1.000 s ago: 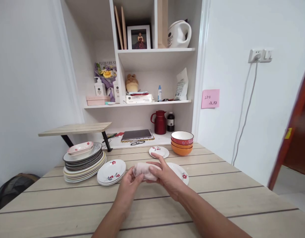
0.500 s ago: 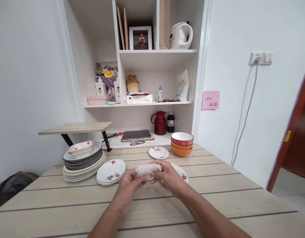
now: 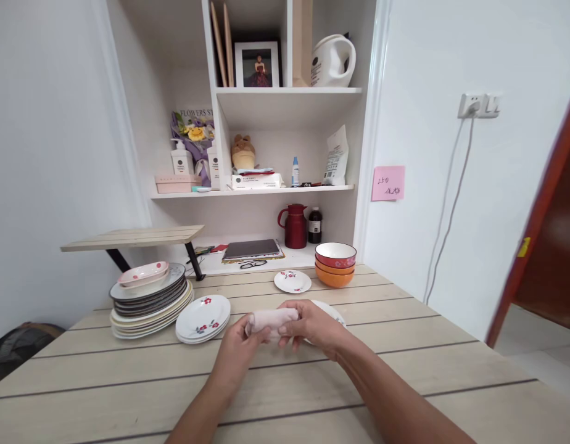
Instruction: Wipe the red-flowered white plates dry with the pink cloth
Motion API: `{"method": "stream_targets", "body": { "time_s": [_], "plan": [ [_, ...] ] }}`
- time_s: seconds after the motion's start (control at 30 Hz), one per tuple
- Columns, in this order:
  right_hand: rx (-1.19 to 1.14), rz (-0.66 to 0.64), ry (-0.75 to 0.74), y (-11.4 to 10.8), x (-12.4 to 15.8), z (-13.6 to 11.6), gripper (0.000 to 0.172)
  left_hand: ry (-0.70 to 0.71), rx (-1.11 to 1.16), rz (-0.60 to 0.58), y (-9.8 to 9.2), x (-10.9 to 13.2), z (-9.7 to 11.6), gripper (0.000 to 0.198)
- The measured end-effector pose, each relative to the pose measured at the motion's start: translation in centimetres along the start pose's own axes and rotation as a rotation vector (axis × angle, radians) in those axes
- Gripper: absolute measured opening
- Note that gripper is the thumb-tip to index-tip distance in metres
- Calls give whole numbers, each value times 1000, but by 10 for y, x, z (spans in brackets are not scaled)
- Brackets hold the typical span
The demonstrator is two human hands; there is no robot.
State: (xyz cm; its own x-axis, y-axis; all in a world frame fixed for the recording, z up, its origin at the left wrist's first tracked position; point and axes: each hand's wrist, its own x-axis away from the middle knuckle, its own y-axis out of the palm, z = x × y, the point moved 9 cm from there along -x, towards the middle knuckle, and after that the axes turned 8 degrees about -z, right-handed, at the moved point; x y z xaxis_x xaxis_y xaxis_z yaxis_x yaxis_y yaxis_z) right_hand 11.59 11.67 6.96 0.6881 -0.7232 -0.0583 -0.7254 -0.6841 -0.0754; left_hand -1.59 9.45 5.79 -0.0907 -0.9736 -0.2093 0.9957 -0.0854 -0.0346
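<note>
A pale pink rolled cloth [image 3: 273,318] is held up between my two hands over the table. My left hand [image 3: 242,343] grips its left end, thumb along the near side. Around the right end close the fingers of my right hand [image 3: 310,325]. Partly hidden behind the right hand lies a white plate [image 3: 329,308]. Left of my hands is a small stack of white plates with red flowers [image 3: 203,317]. Farther back sits a smaller flowered plate [image 3: 292,282].
Stacked bowls [image 3: 335,265], orange with a red one on top, stand at the back right. A tall plate stack [image 3: 150,302] topped by oval dishes is at left, by a raised wooden shelf [image 3: 132,237]. Behind are a red jug [image 3: 295,227] and a laptop [image 3: 250,249].
The whole view has shifted slightly, so the scene sits a little farther left. Both hands still hold the rolled cloth in nearly the same place, with small finger shifts.
</note>
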Motion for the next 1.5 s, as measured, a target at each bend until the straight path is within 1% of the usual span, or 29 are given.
{"method": "stream_targets", "body": {
  "time_s": [0.03,0.07,0.1,0.13,0.17,0.2,0.27,0.3,0.37,0.5,0.6,0.67,0.77,0.9,1.0,1.07,1.13,1.2,1.23,1.27,1.33,1.37,1.43,1.47,1.5],
  "plan": [
    [47,15,-2,-9,2,-3,33,10,5,32,-5,0,0,36],
    [106,61,-6,-22,6,-6,40,15,17,70,-10,0,1,37],
    [194,202,-13,-46,12,-11,42,16,33,113,-15,0,0,38],
    [325,408,19,-76,23,-14,36,12,47,155,-20,1,-1,40],
    [480,610,99,-103,37,-16,34,3,56,190,-23,2,-3,41],
    [542,708,159,-123,46,-14,35,-7,57,214,-26,2,-4,43],
    [610,785,261,-147,55,-5,37,-28,46,227,-25,3,-6,45],
    [636,793,311,-154,57,2,37,-34,40,214,-23,3,-6,46],
    [669,771,394,-158,54,18,38,-43,24,176,-16,2,-6,45],
    [688,731,480,-153,45,40,48,-43,4,133,-8,2,-3,43],
    [627,673,505,-152,41,51,49,-46,2,119,-8,-1,-6,43],
    [542,623,492,-150,39,55,47,-56,-1,110,-8,-2,-9,43],
    [360,543,405,-138,35,52,43,-69,-2,99,-7,-3,-12,44],
    [80,426,245,-107,25,41,36,-68,-17,130,-9,-1,-12,43],
    [-96,371,185,-78,14,43,38,-31,-51,176,-16,-1,-10,36],
    [-192,363,182,-58,5,52,39,42,-99,222,-21,0,-5,30],
    [-279,353,163,-37,-6,59,41,163,-198,250,-23,2,6,24],
    [-358,326,110,-17,-17,61,45,294,-346,267,-20,6,17,22],
    [-429,292,62,-7,-22,59,48,340,-426,284,-19,8,21,22],
    [-559,258,4,1,-26,57,49,367,-501,311,-18,10,23,23],
    [-716,241,-54,6,-30,56,44,373,-621,379,-18,13,24,24],
    [-759,252,-63,5,-31,57,39,366,-660,412,-19,14,24,24],
    [-777,292,-61,-2,-29,59,30,360,-691,456,-22,15,24,24],
    [-790,303,-62,-6,-28,60,29,364,-676,446,-22,14,23,25],
    [-809,299,-63,-7,-27,60,30,365,-642,409,-21,13,22,27]
  ]
}}
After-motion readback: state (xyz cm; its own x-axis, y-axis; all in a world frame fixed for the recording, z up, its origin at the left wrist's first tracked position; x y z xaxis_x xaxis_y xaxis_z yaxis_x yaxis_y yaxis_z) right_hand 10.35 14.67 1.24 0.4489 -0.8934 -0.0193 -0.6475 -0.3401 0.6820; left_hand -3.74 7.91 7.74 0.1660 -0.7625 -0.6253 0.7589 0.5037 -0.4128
